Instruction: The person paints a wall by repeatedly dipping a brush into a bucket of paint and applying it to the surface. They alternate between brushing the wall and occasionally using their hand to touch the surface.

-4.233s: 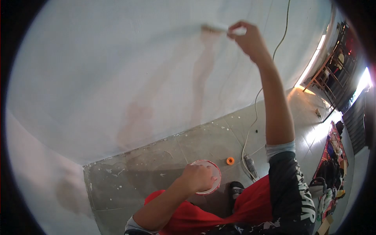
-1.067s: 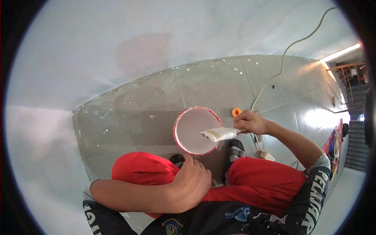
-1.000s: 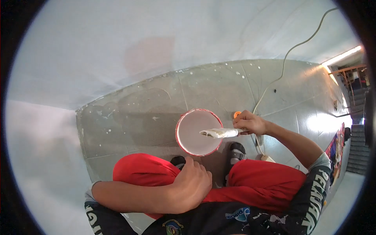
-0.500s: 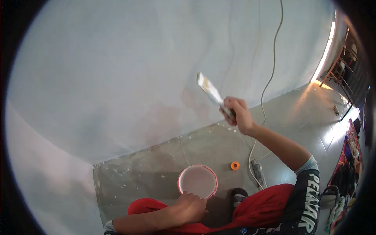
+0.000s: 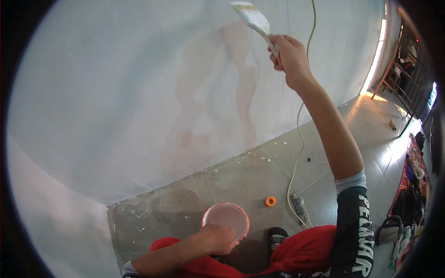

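Note:
My right hand (image 5: 291,60) is raised high, fingers wrapped round the handle of a wide paintbrush (image 5: 256,22). White paint coats the brush, and its bristles point up and left close to the pale wall (image 5: 116,83). Low in the view, my left hand (image 5: 218,238) grips the near rim of a round paint bucket (image 5: 228,216), its fingertips partly hidden. Pale paint lies inside the bucket, and its rim is smeared red and white.
An orange ring-shaped roll (image 5: 270,201) lies on the tiled floor right of the bucket. A cable (image 5: 300,134) runs down the wall to a power strip (image 5: 300,206). Clothes on a red patterned cloth (image 5: 410,180) and a metal frame (image 5: 394,76) are at the right.
My right hand has moved upward with the paintbrush, higher along the wall, and the arm is straighter. My left hand stays at the bucket's rim. The view has shifted slightly.

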A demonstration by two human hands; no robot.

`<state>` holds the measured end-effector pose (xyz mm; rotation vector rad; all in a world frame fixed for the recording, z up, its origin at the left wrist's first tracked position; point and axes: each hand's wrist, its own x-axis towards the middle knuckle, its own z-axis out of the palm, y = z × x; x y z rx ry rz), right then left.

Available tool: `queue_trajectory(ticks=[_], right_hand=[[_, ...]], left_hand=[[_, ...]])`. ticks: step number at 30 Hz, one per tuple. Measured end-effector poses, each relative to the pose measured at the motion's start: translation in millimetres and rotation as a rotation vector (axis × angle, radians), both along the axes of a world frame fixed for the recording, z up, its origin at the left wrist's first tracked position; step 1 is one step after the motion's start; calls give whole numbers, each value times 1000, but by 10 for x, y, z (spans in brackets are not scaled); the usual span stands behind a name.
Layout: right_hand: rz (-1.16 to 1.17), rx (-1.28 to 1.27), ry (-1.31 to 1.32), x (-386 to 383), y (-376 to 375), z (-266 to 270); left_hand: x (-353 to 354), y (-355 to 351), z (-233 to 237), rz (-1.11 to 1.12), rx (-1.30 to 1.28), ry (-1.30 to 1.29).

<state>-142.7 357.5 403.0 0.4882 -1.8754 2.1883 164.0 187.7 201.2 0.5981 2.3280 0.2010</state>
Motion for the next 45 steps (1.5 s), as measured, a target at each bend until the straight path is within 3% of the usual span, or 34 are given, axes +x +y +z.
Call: queue_trajectory(ticks=[3,6,10,14,18,22,27,31,34,36,37,40,45], right_hand=[[-56,-20,88,-210,-72,94],[-98,-16,112,-470,-148,-195],[43,117,-35,-547,-142,-1017],[104,170,-367,-447,52,-1923],[164,213,-520,-377,277,-2157],[60,263,-520,-332,300,-1694],[-60,67,-136,-284,205,-252],[59,97,102,-496,114,613],[62,192,20,-626,-72,351],[-48,189,39,-642,-141,-246],[5,125,-62,-632,-144,-537],[1,255,-220,-469,-51,-1390],[56,431,-540,-353,294,-2233]], left_hand=[[-76,-65,3,43,2,-1],[-81,-57,-22,57,3,-32],[-104,-37,11,100,-58,-78],[-61,-80,-11,119,-73,-75],[-56,-101,-11,127,-80,-36],[-60,-153,-150,112,-44,-2],[-108,-111,-112,116,-49,-71],[-89,-168,-100,106,-39,-23],[-63,-196,-50,136,-33,-13],[-36,-220,-37,164,-37,-15],[-20,-249,-42,166,-41,-4],[24,-269,-34,170,-48,-4],[34,-295,-16,182,-73,6]])
